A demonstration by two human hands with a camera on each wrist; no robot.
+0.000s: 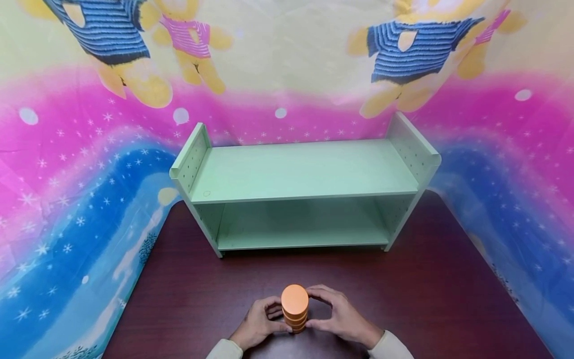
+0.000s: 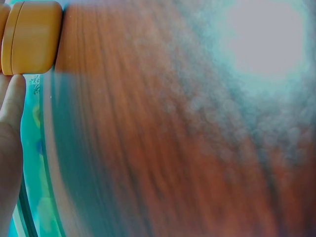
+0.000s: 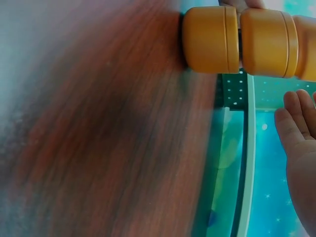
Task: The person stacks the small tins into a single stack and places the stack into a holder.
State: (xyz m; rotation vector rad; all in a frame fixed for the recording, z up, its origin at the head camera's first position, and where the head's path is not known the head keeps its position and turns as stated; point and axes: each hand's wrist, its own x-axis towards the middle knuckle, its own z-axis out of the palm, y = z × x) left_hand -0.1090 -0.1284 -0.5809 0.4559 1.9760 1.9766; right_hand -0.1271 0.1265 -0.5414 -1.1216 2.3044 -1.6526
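Pale green two-tier shelf point(image 1: 305, 167) far across dark wooden table point(image 1: 188, 294), printed backdrop point(image 1: 49, 199) behind, left hand point(image 1: 261, 323) and right hand point(image 1: 344, 319) near, both grasping orange cylinder stack point(image 1: 294, 300) between them

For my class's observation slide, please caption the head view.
A person's left grip and right grip hold a stack of orange cylinders before a pale green shelf.
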